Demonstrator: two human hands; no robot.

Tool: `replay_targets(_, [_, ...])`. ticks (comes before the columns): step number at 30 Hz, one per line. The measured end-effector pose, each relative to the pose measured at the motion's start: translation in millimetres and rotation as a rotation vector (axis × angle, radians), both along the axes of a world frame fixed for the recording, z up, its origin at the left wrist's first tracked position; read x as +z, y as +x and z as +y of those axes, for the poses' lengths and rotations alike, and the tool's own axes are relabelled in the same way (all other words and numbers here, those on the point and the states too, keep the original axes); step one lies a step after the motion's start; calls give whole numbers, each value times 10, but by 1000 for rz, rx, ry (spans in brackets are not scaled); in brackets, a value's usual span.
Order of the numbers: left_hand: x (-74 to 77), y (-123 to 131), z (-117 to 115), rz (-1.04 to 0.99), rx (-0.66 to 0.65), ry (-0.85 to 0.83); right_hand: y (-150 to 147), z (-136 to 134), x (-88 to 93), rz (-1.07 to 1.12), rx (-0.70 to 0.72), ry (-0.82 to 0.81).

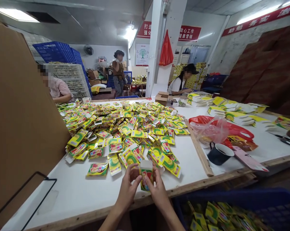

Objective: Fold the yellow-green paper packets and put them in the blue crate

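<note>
Between my two hands, just over the table's front edge, is a small printed carton (146, 179), yellow and green with a red picture. It stands upright, and a white flap shows at its top. My left hand (132, 179) grips its left side with the thumb on the front. From the right, my right hand (156, 183) closes on it, thumb also across the front. Right behind them spreads a large heap of similar small cartons (138, 133), many with white end flaps sticking out.
A tall cardboard sheet (24, 112) and a black wire frame (48, 178) stand on the left. To the right are a wooden strip (201, 150), a dark mug (219, 154), a red plastic bag (241, 128) and scissors (285, 139). Below right, a blue crate (267, 197) holds cartons. Several people work beyond.
</note>
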State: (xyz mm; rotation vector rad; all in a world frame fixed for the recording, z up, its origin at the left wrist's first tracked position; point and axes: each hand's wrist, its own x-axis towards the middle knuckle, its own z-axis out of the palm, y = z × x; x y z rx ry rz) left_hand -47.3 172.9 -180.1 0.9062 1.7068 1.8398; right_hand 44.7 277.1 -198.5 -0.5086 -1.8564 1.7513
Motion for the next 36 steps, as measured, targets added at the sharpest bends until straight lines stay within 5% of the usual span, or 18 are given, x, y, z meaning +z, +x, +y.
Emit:
replay_targets(6, [-147,-8,-173,183,64,-42,25,-27,-84,54,-77,148])
replay_targets(10, [-246,36,-386,578,167,-13,130,-106,-23,120,-126,420])
replay_targets(17, [-217,57,-511,855,85,6,248,-177,20,183,-33,582])
replay_targets(27, [-174,99,-524,840,64,-60,296,-137,43,157,46,522])
replay_targets(36, [-205,-5,-327,410,225,-136,-54,-57,93,76,-36,288])
